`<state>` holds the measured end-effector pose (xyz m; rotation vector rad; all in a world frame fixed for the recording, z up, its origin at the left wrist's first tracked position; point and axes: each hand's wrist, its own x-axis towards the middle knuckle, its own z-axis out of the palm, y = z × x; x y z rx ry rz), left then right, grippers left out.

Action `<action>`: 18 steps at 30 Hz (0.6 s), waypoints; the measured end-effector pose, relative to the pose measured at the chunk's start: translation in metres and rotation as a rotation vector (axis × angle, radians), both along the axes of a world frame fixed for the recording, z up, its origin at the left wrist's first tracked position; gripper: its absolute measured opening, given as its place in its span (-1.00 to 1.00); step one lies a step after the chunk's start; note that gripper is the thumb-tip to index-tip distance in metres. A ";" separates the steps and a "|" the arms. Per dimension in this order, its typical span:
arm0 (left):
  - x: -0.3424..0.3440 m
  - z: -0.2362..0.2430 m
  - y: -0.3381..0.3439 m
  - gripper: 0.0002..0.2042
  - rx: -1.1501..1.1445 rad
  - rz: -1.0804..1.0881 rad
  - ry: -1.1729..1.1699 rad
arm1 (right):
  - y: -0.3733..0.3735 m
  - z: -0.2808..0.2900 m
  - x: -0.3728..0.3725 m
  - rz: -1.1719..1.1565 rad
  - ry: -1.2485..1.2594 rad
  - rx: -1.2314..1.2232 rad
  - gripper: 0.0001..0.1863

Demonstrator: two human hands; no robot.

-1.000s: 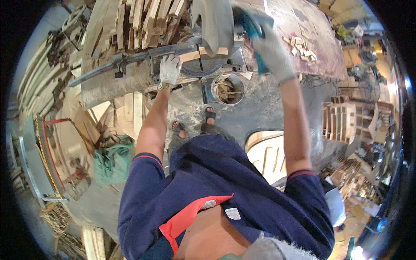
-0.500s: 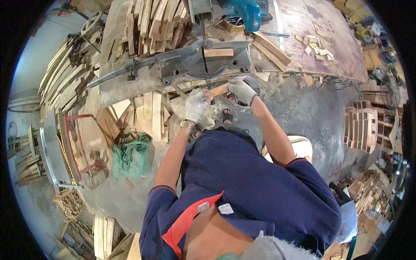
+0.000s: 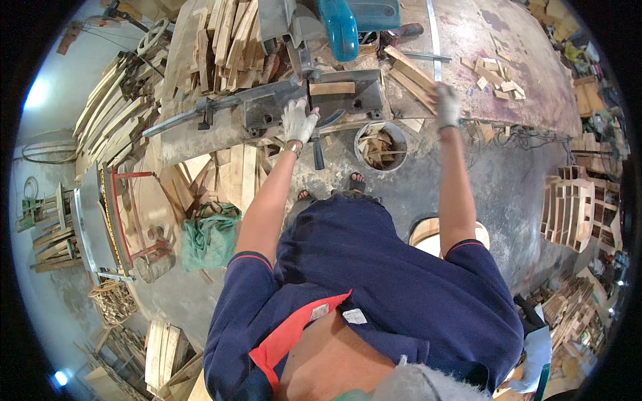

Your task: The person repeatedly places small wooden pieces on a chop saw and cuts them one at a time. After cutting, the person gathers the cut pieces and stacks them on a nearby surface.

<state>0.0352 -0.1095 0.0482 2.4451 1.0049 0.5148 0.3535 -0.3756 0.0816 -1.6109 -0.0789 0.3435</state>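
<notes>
My left hand (image 3: 299, 121), in a pale work glove, reaches onto the front of the grey mitre saw base (image 3: 261, 105). Its fingers are apart, and I see nothing held in it. A short wooden block (image 3: 332, 88) lies against the saw's fence, just beyond that hand. Out to the right, my gloved right hand (image 3: 448, 105) is smeared by motion beside two long wooden strips (image 3: 412, 78) on the bench. Whether it holds anything cannot be made out. The saw's blue handle (image 3: 341, 33) stands above the base.
A bucket of wood scraps (image 3: 381, 147) stands below the bench's front edge. Several small blocks (image 3: 496, 75) lie on the bench at right. Stacked wooden strips (image 3: 231, 40) fill the back left. A green bag (image 3: 210, 237) and a stool (image 3: 426, 235) are near me on the floor.
My hands have parted from the short wooden piece they both held. The left moved up onto the saw base, the right swung out to the right. The scrap bucket shows more fully now.
</notes>
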 end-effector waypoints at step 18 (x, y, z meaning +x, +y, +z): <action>-0.036 -0.015 0.050 -0.63 0.064 0.124 -0.051 | 0.169 -0.067 -0.177 0.676 -0.879 -0.711 -0.37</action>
